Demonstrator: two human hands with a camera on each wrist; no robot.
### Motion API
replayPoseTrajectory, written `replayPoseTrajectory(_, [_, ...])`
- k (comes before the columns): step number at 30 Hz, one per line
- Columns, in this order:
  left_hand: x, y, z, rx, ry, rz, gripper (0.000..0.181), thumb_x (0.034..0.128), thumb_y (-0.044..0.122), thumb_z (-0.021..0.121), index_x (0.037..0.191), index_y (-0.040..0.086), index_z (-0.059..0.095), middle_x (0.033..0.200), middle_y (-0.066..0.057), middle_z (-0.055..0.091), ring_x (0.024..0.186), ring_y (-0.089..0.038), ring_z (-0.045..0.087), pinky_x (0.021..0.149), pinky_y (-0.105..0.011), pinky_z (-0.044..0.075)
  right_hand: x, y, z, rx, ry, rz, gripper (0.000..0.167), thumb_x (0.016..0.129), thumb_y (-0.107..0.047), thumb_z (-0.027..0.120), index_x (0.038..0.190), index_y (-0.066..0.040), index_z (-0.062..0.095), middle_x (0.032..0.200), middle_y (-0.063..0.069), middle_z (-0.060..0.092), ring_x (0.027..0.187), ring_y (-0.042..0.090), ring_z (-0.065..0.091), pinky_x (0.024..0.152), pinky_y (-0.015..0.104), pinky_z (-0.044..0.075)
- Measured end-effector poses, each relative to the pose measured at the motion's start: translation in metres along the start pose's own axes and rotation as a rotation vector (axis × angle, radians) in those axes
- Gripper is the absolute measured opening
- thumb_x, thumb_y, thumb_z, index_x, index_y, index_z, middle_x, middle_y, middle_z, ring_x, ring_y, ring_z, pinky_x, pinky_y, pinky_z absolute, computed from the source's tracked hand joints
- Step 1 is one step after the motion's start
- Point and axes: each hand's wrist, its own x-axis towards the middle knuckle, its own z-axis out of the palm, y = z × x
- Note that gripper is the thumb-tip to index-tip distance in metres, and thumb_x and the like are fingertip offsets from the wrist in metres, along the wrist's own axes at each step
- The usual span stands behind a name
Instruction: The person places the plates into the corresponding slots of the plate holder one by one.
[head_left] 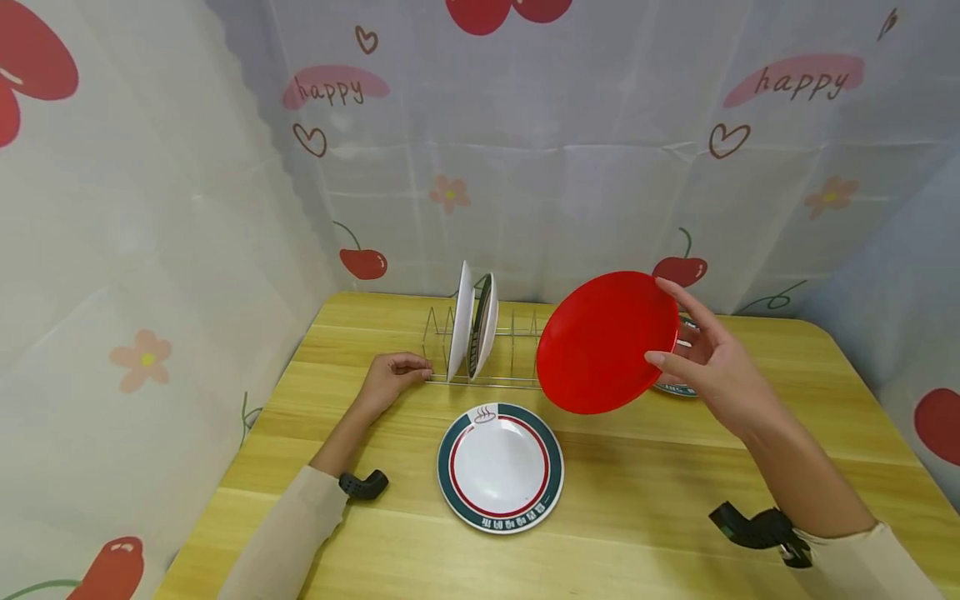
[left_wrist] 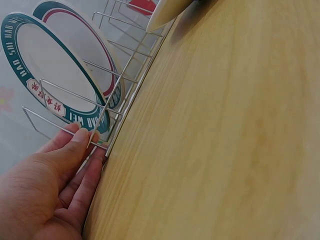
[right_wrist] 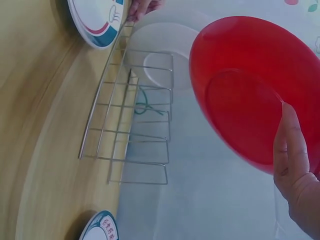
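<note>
My right hand (head_left: 720, 375) holds a red plate (head_left: 607, 342) by its right edge, raised and tilted above the table; the thumb is on the near face. My left hand (head_left: 392, 385) pinches the left end of a wire dish rack (head_left: 510, 385) between thumb and fingers, as the left wrist view shows. Two plates stand upright in the rack's left slots: a white-backed plate (head_left: 460, 329) and, right of it, a green-rimmed plate (head_left: 488, 333). The red plate hides the rack's right end in the head view; the right wrist view shows bare slots there.
A white plate with a green rim and red ring (head_left: 500, 467) lies flat in front of the rack. Another green-rimmed plate (head_left: 678, 389) lies at the right, partly hidden by the right hand and red plate. A printed curtain (head_left: 562, 192) hangs behind the wooden table (head_left: 630, 517).
</note>
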Motion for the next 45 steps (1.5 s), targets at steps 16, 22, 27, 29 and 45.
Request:
replayPoseTrajectory(16, [0.002,0.003,0.001,0.013,0.009,-0.006,0.012,0.0896,-0.002,0.075,0.101,-0.007,0.076,0.101,-0.019,0.075,0.092,-0.025,0.074,0.079,-0.026,0.060,0.045,0.001,0.018,-0.024,-0.008,0.003,0.081,0.097,0.001,0.066,0.160,-0.032,0.029,0.150,0.017,0.041,0.115,0.024,0.065,0.079,0.041,0.061])
replayPoseTrajectory(22, [0.002,0.002,0.001,0.008,0.007,-0.004,0.012,0.0897,-0.004,0.074,0.101,-0.008,0.076,0.102,-0.020,0.075,0.092,-0.025,0.074,0.079,-0.027,0.060,0.055,0.005,0.022,-0.055,-0.005,0.013,0.080,0.096,-0.002,0.068,0.160,-0.032,0.030,0.149,0.018,0.046,0.116,0.024,0.064,0.080,0.040,0.061])
replayPoseTrajectory(27, [0.002,0.001,0.001,0.010,0.003,0.001,0.014,0.0901,-0.004,0.073,0.103,-0.009,0.075,0.101,-0.020,0.075,0.092,-0.025,0.074,0.079,-0.027,0.060,0.065,0.009,0.027,-0.093,-0.001,0.032,0.079,0.095,-0.008,0.072,0.159,-0.036,0.032,0.146,0.016,0.049,0.118,0.028,0.062,0.080,0.044,0.061])
replayPoseTrajectory(29, [0.002,0.002,0.001,0.011,0.004,0.000,0.013,0.0901,-0.005,0.073,0.102,-0.009,0.075,0.101,-0.020,0.075,0.092,-0.027,0.074,0.079,-0.027,0.060,0.070,0.010,0.029,-0.101,-0.005,0.034,0.080,0.095,-0.010,0.073,0.158,-0.036,0.033,0.145,0.015,0.050,0.118,0.029,0.062,0.081,0.047,0.060])
replayPoseTrajectory(45, [0.002,0.000,0.000,0.021,0.015,-0.029,0.012,0.0903,-0.002,0.074,0.101,-0.005,0.077,0.101,-0.018,0.075,0.091,-0.020,0.073,0.080,-0.027,0.060,0.099,0.019,0.052,-0.176,-0.067,0.028,0.086,0.090,-0.012,0.079,0.159,-0.034,0.032,0.127,0.022,0.057,0.106,0.030,0.067,0.076,0.046,0.062])
